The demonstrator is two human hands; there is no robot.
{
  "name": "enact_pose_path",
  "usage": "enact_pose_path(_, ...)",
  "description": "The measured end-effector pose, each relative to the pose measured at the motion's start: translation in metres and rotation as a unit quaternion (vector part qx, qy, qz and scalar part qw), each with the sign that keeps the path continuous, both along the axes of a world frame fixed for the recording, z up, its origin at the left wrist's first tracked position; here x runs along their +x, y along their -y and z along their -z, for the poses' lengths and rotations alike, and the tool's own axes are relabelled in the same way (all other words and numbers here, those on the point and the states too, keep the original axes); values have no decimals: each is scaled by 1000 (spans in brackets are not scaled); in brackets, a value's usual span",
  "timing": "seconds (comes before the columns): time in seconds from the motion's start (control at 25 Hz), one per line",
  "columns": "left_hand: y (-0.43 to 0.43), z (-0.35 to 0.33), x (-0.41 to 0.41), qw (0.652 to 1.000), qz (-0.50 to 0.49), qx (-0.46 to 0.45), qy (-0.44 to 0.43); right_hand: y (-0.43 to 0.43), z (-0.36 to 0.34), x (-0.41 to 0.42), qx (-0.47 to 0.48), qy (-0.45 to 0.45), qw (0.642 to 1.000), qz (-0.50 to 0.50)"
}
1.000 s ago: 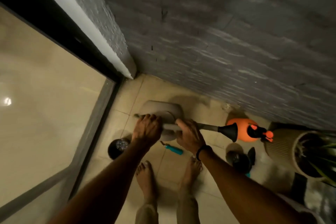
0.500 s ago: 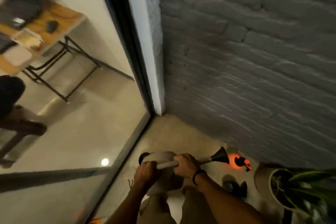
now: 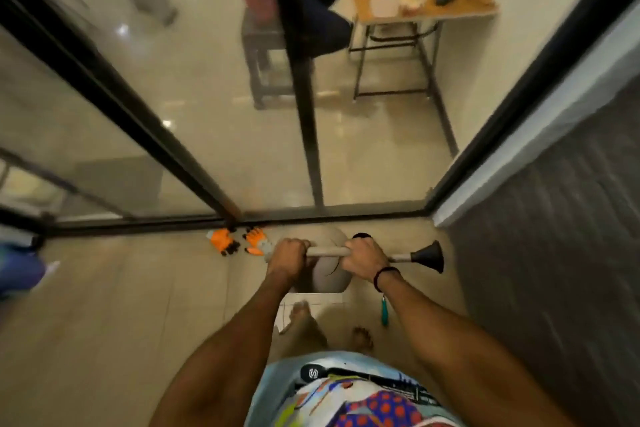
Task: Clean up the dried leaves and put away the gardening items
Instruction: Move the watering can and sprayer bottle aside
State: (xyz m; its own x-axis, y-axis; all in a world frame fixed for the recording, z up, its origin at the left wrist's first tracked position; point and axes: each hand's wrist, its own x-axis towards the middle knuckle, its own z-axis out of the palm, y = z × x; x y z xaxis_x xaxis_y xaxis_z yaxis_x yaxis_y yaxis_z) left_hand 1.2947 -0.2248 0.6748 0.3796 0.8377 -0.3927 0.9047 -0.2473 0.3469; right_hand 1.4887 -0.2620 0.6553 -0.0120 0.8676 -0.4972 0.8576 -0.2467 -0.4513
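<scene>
- The person holds a grey watering can [image 3: 328, 277] out in front of the body, lifted off the tiled floor [image 3: 138, 305].
- The left hand [image 3: 289, 255] is wrapped tight around the left end of the can's long grey bar, fingers curled over it.
- The right hand [image 3: 363, 258] is clenched round the same bar further right, and a dark wristband [image 3: 382, 276] sits on that wrist.
- The thin spout runs on to the right of the right hand and ends in a black flared rose [image 3: 429, 256], close to the grey brick wall [image 3: 554, 253].
- A pair of orange gardening gloves [image 3: 239, 241] lies on the floor just left of the left hand, beside the black door track [image 3: 138, 224].
- A teal-handled tool [image 3: 384, 310] lies on the floor near the bare right foot [image 3: 362, 336]; its working end is hidden.
- Beyond the glass doors [image 3: 363, 135] stand a wooden desk [image 3: 460, 7] and a dark stool [image 3: 259, 45].
</scene>
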Motion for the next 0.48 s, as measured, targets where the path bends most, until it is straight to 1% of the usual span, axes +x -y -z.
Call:
enact_pose_path(0.08,24,-3,-47,998,-64,5,11,0,-6,-44,10,-4,997,-74)
enact_pose_path(0.2,65,-8,-114,985,-172,10,-9,0,-15,-115,16,0,987,-161)
enact_pose_path(0.32,107,-11,-189,962,-271,12,2,3,-15,-200,23,13,963,-267)
enact_pose_path(0.48,159,-7,-303,929,-370,-4,16,12,-13,-328,17,20,924,-382)
